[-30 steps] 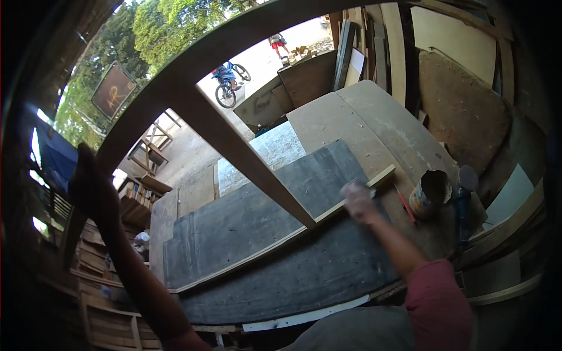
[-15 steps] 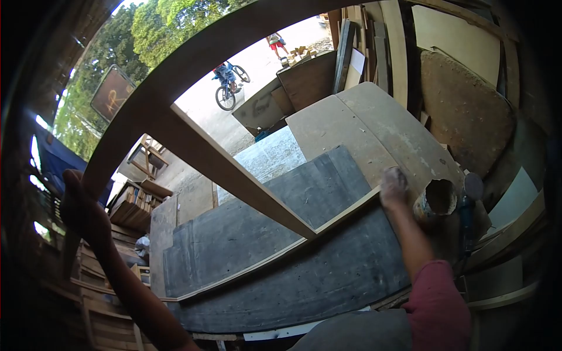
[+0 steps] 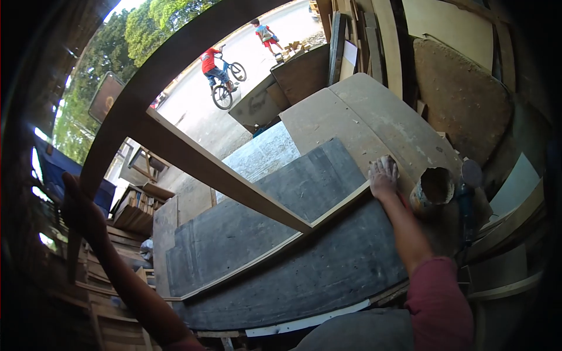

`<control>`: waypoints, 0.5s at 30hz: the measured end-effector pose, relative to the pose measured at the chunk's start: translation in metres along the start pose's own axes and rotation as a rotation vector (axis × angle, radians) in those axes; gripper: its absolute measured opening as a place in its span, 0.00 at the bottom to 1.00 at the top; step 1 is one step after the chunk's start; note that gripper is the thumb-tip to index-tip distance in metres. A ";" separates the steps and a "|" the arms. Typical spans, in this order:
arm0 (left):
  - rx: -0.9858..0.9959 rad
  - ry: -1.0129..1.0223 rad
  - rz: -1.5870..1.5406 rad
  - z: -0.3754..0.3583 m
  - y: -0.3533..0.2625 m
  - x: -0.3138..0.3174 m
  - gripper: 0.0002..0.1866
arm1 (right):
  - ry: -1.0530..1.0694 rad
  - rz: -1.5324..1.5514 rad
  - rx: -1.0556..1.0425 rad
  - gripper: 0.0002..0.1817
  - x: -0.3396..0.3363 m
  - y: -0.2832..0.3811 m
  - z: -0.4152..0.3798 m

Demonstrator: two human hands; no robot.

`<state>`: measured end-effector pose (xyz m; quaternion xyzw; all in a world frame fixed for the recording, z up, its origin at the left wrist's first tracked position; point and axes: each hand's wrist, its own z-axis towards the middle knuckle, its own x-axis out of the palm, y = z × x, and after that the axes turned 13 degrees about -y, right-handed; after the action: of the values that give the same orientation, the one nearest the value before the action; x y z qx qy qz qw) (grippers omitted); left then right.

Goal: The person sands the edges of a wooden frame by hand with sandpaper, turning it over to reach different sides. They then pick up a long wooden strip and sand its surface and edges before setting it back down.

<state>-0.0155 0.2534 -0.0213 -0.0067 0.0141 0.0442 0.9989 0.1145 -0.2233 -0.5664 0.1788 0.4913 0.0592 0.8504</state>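
Note:
A large wooden frame [image 3: 126,108] stands upright over the work table, its long lower edge on a dark grey board [image 3: 252,225]. A middle crosspiece [image 3: 234,181] runs from the frame's upper rail down to that lower edge. My left hand [image 3: 82,205] is in shadow at the left, closed around the side of the frame. At the right end of the lower edge, my dusty right hand [image 3: 383,175] lies with its fingers stretched out and spread on the table surface. A round open can [image 3: 417,202] stands just right of it.
Beside the can lies a power tool with a round disc [image 3: 470,175]. Boards and curved wood pieces [image 3: 386,47] lean at the right. Stacked wood [image 3: 137,205] sits at the left. Outside are a person on a bicycle [image 3: 222,96] and another person standing [image 3: 266,36].
My right hand has gone from curled at the frame's end to flat with fingers spread. My left hand keeps its hold. The view has shifted slightly, showing more of the people outside.

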 end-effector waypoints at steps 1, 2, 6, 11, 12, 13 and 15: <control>-0.001 -0.002 0.008 -0.001 0.001 -0.002 0.38 | -0.027 -0.053 0.064 0.27 -0.001 0.001 0.004; -0.001 0.002 0.000 -0.002 0.000 -0.003 0.38 | -0.091 -0.024 -0.012 0.27 0.006 0.020 -0.012; -0.019 0.011 0.006 -0.001 0.000 0.000 0.37 | -0.105 0.266 -0.360 0.27 0.001 0.121 -0.120; 0.011 0.005 0.001 0.000 -0.001 -0.001 0.36 | -0.019 0.128 -0.085 0.30 -0.014 0.009 -0.026; -0.008 0.013 0.013 0.000 0.000 -0.002 0.36 | -0.021 0.010 -0.054 0.30 -0.016 -0.010 -0.005; -0.006 0.012 0.017 0.001 0.004 -0.002 0.36 | -0.020 0.014 -0.057 0.30 -0.015 -0.005 0.001; 0.070 0.009 0.076 0.002 0.013 -0.002 0.36 | 0.000 -0.143 0.062 0.30 -0.008 0.006 0.008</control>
<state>-0.0188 0.2659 -0.0191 0.0284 0.0204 0.0815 0.9961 0.1177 -0.2217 -0.5543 0.1696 0.5044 -0.0169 0.8465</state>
